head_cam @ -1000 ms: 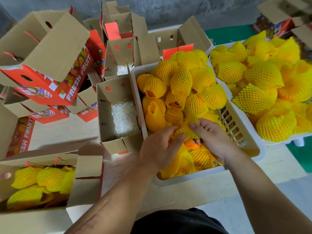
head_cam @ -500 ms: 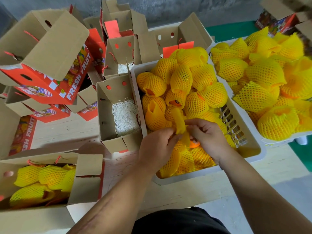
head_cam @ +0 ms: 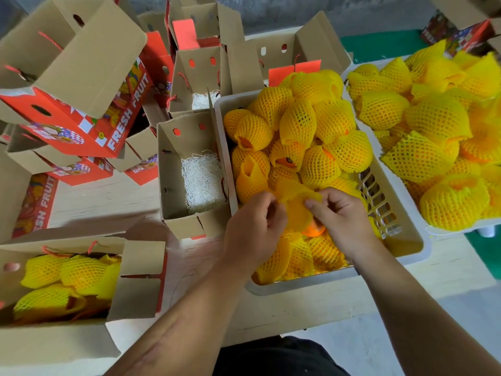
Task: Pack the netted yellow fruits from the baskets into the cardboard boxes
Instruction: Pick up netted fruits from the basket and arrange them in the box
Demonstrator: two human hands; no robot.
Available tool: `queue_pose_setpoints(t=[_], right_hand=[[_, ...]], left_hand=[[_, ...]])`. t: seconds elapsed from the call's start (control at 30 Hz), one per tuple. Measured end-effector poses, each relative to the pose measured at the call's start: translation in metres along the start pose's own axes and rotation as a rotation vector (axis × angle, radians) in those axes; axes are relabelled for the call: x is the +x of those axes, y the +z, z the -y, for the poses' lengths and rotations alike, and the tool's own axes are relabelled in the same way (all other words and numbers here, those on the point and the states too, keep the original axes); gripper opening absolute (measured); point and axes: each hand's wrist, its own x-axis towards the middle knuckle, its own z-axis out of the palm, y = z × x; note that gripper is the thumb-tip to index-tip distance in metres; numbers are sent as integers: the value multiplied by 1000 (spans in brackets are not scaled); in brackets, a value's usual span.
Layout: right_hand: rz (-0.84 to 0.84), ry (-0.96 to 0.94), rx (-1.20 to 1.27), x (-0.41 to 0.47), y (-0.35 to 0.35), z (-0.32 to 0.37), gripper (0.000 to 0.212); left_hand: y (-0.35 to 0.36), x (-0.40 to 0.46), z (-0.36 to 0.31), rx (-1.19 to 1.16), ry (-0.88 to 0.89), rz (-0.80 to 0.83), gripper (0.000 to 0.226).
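A white basket (head_cam: 401, 248) in the middle holds several yellow netted fruits (head_cam: 298, 123). Over its near part, my left hand (head_cam: 254, 226) and my right hand (head_cam: 341, 215) each pinch one side of a loose yellow foam net (head_cam: 296, 194), stretched between them. Just below the net a bare orange fruit (head_cam: 313, 230) shows in the basket. An open cardboard box (head_cam: 173, 169) with white shredded padding (head_cam: 202, 183) stands just left of the basket. Another open box (head_cam: 141, 283) at the lower left holds netted fruits (head_cam: 78, 272).
A second white basket (head_cam: 433, 229) heaped with netted fruits (head_cam: 433, 118) stands at the right. Red "FRESH FRUIT" boxes (head_cam: 81, 115) and more open cardboard boxes (head_cam: 200, 69) are piled at the left and back. A pale wooden table (head_cam: 298, 308) carries everything; green floor shows at the far right.
Both hands have lifted slightly and pulled the loose net wider between them; it was bunched and upright half a second ago. The bare orange fruit shows more below it.
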Motion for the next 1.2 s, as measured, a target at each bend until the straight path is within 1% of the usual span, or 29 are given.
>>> queue_pose_setpoints(t=[0.03, 0.07, 0.1, 0.13, 0.17, 0.2, 0.23, 0.27, 0.3, 0.33, 0.4, 0.47, 0.5, 0.57, 0.6, 0.63, 0.7, 0.77, 0.87, 0.93, 1.03, 1.07, 1.13, 1.2], right_hand=[[-50, -19, -126, 2, 0, -2, 26], [-70, -28, -290, 2, 0, -4, 20], [-29, -13, -483, 2, 1, -5, 35], [86, 42, -678, 1, 2, -6, 58], [205, 114, -873, -1, 5, -6, 71], [282, 139, -1036, -2, 9, -9, 71], [312, 142, -1112, -4, 11, -10, 64], [296, 150, -1116, -4, 12, -11, 58], [270, 159, -1086, -5, 10, -10, 59], [240, 173, -1020, -6, 7, -8, 65], [117, 162, -831, -8, -3, -2, 76], [-60, 126, -544, -17, -15, 5, 76], [-81, 98, -358, -25, -16, 10, 75], [6, 23, 3, -41, -5, 19, 78], [50, 3, 106, -48, 3, 19, 82], [87, -24, 122, -53, 12, 18, 88], [106, -88, -15, -58, 25, 19, 99], [42, -115, -167, -56, 26, 18, 109], [-8, -82, -214, -53, 23, 20, 120], [-55, -74, -206, -52, 27, 17, 115], [-180, -39, -120, -48, 34, 14, 94], [-236, -37, -132, -47, 37, 13, 90], [-324, -57, -270, -49, 43, 11, 88], [-359, -108, -467, -54, 47, 9, 91]], left_hand=[[0, 1, -1, -40, -29, -19, 15], [-1, 3, -1, -77, -48, -36, 13], [-1, 4, -1, -99, -56, -57, 12], [-1, 5, -1, -107, -58, -79, 14], [-2, 6, -1, -105, -57, -98, 17], [-2, 7, -2, -99, -65, -107, 19], [-2, 7, -3, -94, -80, -105, 18], [-2, 7, -4, -92, -97, -93, 18], [-2, 7, -6, -83, -104, -77, 20], [-3, 6, -7, -58, -91, -60, 23], [-4, 6, -9, 9, -39, -10, 24], [-4, 9, -10, 33, -27, 42, 23], [-5, 10, -10, 30, -29, 60, 24], [-5, 10, -9, 19, -23, 77, 24], [-6, 10, -9, 20, -18, 83, 24], [-6, 9, -8, 22, -17, 94, 24], [-6, 8, -5, 15, -9, 117, 23], [-9, 7, -5, 28, 37, 131, 22], [-10, 6, -3, 67, 129, 169, 23], [-11, 6, -1, 63, 160, 163, 23], [-9, 6, -1, 40, 176, 124, 23], [-10, 5, 0, 18, 175, 113, 23], [-11, 3, 2, -15, 182, 119, 22], [-12, 1, 4, -37, 178, 133, 20]])
